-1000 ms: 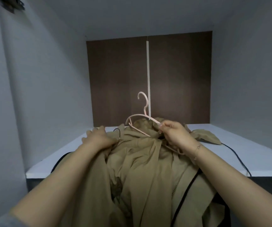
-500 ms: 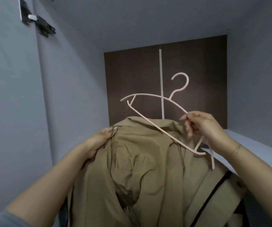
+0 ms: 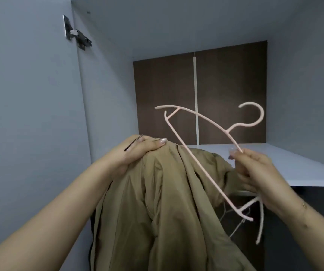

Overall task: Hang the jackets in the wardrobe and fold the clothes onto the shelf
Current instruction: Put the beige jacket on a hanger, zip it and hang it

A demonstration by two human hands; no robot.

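Jacket (image 3: 157,202) and hanger (image 3: 202,159) now off the shelf (image 3: 294,165) — higher, hanger tilted.

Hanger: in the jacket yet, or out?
Out. The hanger is bare and tilted in the right hand; the left hand grips the jacket.

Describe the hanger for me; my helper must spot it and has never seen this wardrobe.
Inside the grey wardrobe, before its dark brown back panel, the right hand holds a pale pink hanger tilted above a khaki jacket. It is the only thin, hooked frame there.
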